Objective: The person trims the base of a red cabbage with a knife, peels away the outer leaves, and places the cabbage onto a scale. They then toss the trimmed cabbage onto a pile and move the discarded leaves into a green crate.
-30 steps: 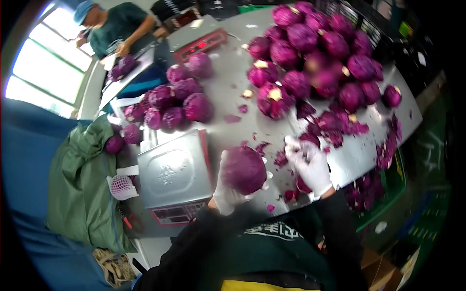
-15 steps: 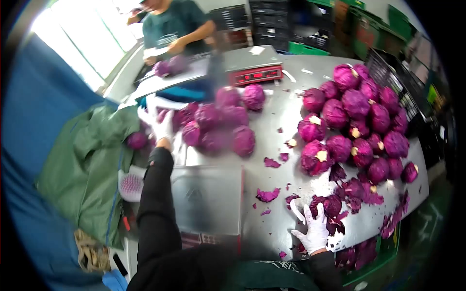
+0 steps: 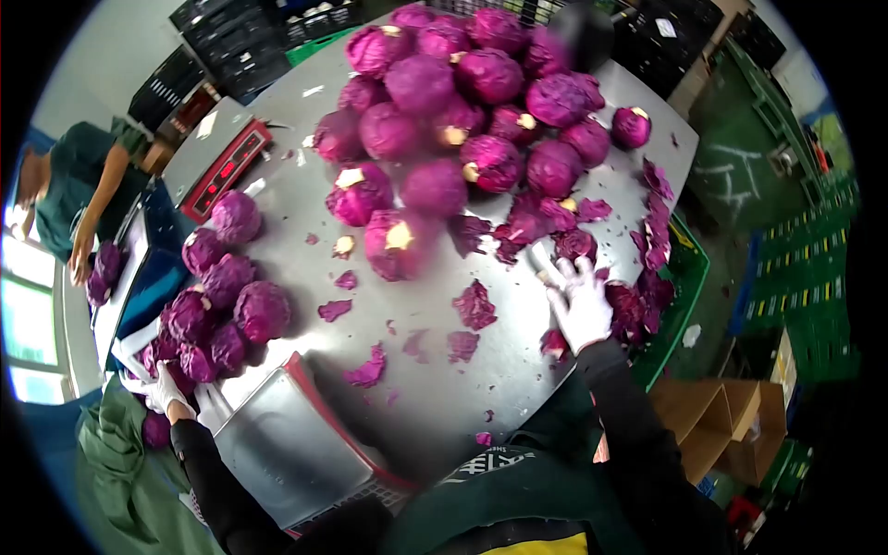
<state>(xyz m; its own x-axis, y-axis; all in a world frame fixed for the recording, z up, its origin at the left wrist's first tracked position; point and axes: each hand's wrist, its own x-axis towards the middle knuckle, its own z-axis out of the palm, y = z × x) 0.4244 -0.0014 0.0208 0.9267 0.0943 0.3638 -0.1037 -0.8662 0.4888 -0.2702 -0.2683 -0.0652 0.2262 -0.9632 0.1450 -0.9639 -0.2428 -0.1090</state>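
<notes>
Steel desk [image 3: 435, 398], seen from my edge. Far end — a large pile of red cabbages [image 3: 444, 92], several with pale cut stems showing. Left side: a smaller group of cabbages [image 3: 227, 301], lying between a red-display scale [image 3: 222, 157] and a nearer scale [image 3: 287, 453]. Loose purple leaves [image 3: 476, 305] scatter the bare middle — thickest along the right edge, around my right hand [image 3: 581, 310].

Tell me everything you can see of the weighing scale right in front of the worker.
The weighing scale has a flat, squarish pan of dull grey metal over a red-edged body; its near side is partly hidden. It sits on the steel table at the near left, beside the smaller heap of purple cabbages. The white-gloved left hand is just past its far-left corner; whether they touch cannot be told.
</notes>
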